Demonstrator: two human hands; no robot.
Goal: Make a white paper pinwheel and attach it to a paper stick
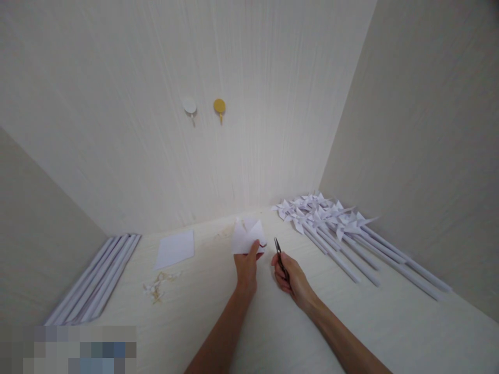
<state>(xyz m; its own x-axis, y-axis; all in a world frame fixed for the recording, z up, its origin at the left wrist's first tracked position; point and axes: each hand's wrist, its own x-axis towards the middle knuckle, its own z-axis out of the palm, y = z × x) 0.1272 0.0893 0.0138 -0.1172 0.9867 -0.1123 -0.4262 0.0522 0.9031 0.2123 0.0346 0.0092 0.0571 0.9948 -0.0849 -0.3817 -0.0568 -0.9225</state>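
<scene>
My left hand (246, 267) grips a square of white paper (244, 240) by its lower edge, thumb on top. Slits run into the paper from its edges, one plainly at the top. Just to the right, my right hand (292, 278) is wrapped round a pair of dark thread snips (278, 248). Their pointed blades aim up and away, slightly parted and apart from the paper.
Several finished paper pinwheels (312, 215) on white paper sticks (346, 262) lie at the right. Rolled paper tubes (101, 278) lie at the left, near a paper sheet (175, 249) and a pile of small fasteners (159, 286). Two hooks (219, 107) sit on the back wall.
</scene>
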